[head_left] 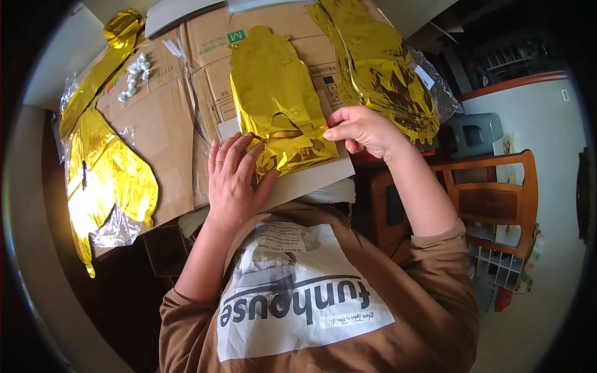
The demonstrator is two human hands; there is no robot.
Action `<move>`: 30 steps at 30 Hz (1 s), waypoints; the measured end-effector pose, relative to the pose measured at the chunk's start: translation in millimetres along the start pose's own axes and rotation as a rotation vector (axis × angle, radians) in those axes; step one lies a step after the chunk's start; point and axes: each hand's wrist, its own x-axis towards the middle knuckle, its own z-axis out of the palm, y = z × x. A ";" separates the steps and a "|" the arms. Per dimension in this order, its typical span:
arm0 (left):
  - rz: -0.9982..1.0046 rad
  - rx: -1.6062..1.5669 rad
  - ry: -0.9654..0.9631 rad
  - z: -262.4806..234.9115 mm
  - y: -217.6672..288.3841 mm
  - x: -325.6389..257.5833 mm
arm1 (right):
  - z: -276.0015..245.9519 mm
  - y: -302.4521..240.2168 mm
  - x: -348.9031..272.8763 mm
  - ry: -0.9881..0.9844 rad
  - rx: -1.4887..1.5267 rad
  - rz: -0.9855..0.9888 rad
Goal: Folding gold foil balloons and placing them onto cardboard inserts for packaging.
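A flat gold foil balloon [267,74] lies in front of me on a pale board [323,174], its lower end folded over and crinkled. My left hand [235,177] rests on the balloon's lower left edge, fingers stretched out and somewhat apart, pressing the foil lightly. At the lower right edge, my right hand [367,130] pinches the foil between thumb and forefinger, with the other fingers curled. Whatever is under the fold is hidden.
Cardboard [168,124] covers the table. More gold foil [373,56] lies in a pile at the right, and long gold pieces [112,168] hang over the left edge. White knotted bits [138,71] sit at the back left. A wooden chair [497,199] stands at the right.
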 end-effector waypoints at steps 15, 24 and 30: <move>-0.033 -0.055 0.028 -2.3 0.2 -1.6 | 19.0 15.0 -5.1 0.153 -0.162 -0.099; -0.121 -0.062 0.028 -23.6 1.0 -19.1 | 19.2 19.3 -4.0 0.164 -0.154 -0.111; -0.116 -0.020 0.052 -22.5 4.9 -12.7 | 21.4 16.4 -3.6 0.126 -0.161 -0.124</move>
